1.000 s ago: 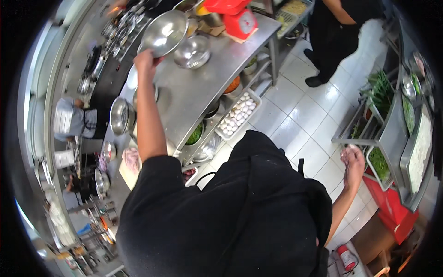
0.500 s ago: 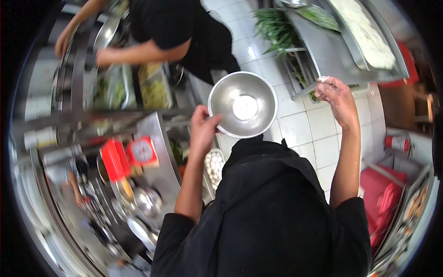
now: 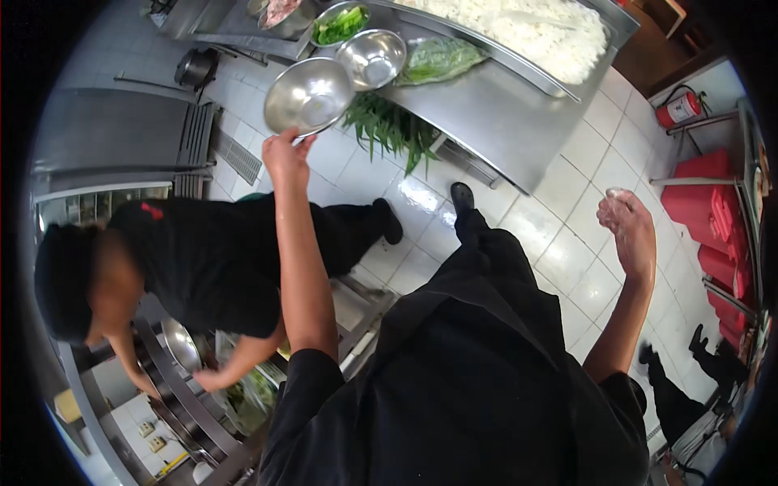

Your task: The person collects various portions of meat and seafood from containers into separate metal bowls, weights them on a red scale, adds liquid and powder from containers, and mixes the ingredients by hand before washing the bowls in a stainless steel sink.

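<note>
My left hand (image 3: 288,159) is closed on the rim of a steel mixing bowl (image 3: 293,91), held out over the tiled floor beside the steel table (image 3: 519,134). The bowl is tilted and has a little residue at its bottom. My right hand (image 3: 628,228) is raised at the right with curled fingers coated in something pale; whether it holds anything is unclear. On the table near the held bowl are a smaller steel bowl (image 3: 371,58), a bowl of cut greens (image 3: 340,26) and a bag of leafy greens (image 3: 439,61). Behind them lies a long tray of white rice (image 3: 527,32).
A co-worker in black (image 3: 203,255) leans over a counter at the left. Long green leaves (image 3: 391,134) stick out below the tabletop. Red bins (image 3: 703,201) and a fire extinguisher (image 3: 679,108) are at the right. Another person's legs (image 3: 679,397) show at lower right.
My view has turned rightward, bringing the table ahead of me. The bowl in my left hand has moved out to the far left, near the table's end. My right hand stays raised.
</note>
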The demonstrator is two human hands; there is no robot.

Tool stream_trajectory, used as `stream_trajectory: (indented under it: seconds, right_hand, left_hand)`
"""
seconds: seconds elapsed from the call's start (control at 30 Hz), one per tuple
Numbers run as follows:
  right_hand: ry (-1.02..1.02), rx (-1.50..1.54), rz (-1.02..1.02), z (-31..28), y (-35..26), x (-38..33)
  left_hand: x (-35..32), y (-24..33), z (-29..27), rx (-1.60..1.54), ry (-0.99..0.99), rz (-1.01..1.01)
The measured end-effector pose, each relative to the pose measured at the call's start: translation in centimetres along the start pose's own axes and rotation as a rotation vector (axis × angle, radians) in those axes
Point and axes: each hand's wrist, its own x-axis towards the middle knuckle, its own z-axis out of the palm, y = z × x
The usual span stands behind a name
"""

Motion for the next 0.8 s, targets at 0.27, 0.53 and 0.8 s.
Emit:
stream_trajectory:
  seconds: [0.27, 0.53, 0.8]
  right_hand:
    - [-0.25, 0.035, 0.028, 13.8, -3.0, 12.3]
    - [-0.677, -0.049, -0.07, 30.5, -9.1, 21.0]
    - [-0.407, -0.126, -0.019, 44.6, -11.2, 24.9]
  left_hand:
    - [15.3, 2.1, -7.2, -0.127, 0.292, -0.021]
    - [25.9, -3.7, -19.5, -0.163, 0.643, -0.2]
    - [36.8, -13.5, -28.6, -0.098, 0.817, -0.42]
